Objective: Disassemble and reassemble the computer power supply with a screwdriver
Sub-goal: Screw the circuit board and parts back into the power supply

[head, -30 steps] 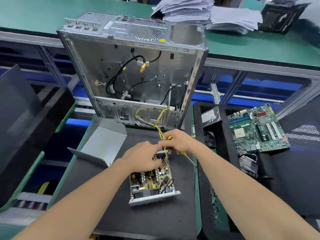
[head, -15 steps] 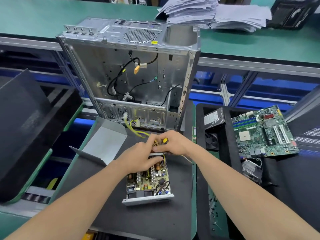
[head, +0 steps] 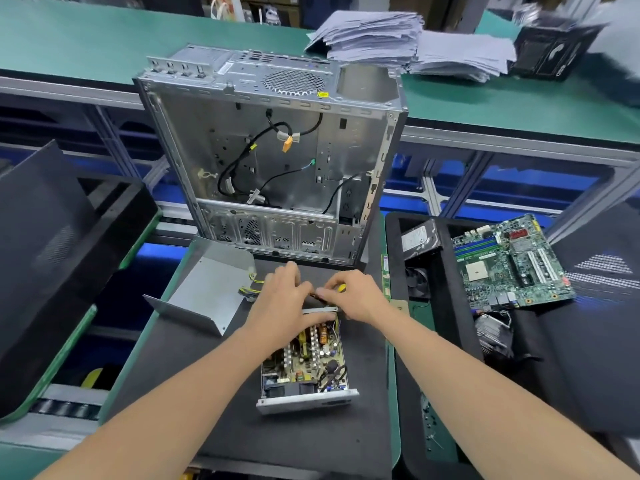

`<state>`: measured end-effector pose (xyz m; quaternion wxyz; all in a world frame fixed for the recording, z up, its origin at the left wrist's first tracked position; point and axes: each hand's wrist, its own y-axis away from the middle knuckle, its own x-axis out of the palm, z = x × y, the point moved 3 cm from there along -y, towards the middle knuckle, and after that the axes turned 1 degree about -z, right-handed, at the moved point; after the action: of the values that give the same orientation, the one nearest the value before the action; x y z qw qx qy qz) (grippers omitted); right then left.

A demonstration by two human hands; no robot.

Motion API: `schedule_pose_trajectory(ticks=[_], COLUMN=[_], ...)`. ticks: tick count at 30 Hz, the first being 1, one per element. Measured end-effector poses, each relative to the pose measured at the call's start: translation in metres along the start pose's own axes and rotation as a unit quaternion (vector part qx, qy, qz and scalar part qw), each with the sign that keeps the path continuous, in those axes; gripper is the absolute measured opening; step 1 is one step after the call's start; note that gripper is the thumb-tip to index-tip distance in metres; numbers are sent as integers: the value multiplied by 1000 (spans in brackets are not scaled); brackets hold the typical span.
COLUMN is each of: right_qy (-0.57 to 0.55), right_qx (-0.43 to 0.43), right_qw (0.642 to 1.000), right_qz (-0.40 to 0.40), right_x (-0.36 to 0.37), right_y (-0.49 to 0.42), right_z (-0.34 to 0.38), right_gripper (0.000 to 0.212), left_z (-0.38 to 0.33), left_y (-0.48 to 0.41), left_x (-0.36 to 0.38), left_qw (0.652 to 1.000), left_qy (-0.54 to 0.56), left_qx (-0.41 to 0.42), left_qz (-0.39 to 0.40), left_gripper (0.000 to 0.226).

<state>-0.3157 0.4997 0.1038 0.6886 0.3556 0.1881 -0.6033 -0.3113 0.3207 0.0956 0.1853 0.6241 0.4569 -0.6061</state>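
Now, right hand (head: 354, 296) tight around screwdriver (head: 341, 288); left hand (head: 280, 301) over power supply (head: 308, 374), grip unclear.

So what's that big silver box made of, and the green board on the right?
The big silver box looks like thin bare sheet metal: dull grey shine, punched holes, folded edges. The green board is probably stiff circuit board with a glossy green coat, dotted with small plastic and metal parts.

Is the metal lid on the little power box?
No, the power supply sits open with its circuit board showing, and the metal cover lies beside it.
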Motion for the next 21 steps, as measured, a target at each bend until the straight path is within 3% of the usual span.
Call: schedule_pose_trajectory(ticks=[2, 6, 13, 15, 18, 21], right_qy=[8, 72, 64, 63, 37, 2], right_qx=[5, -16, -86, -81, -44, -34], right_qw=[1000, 997, 993, 990, 982, 986], right_qz=[-10, -6, 40, 97, 177, 161], right_x=[-6, -29, -56, -57, -49, -40], right_y=[7, 27, 76, 89, 101, 106], right_z=[-3, -4, 20, 21, 18, 13], right_gripper=[20, 15, 13, 19, 24, 20], left_z=[1, 7, 17, 19, 27, 32], left_y=[-4, -10, -34, -40, -46, -49], left_x=[3, 15, 7, 8, 16, 24], left_qw=[998, 980, 969, 962, 954, 943], left_qy=[-28, -39, 39, 46, 66, 56], left_qx=[37, 3, -21, -22, -43, -59], left_qz=[36, 194, 244, 268, 290, 321], left_gripper=[75, 75, 73, 70, 60, 37])
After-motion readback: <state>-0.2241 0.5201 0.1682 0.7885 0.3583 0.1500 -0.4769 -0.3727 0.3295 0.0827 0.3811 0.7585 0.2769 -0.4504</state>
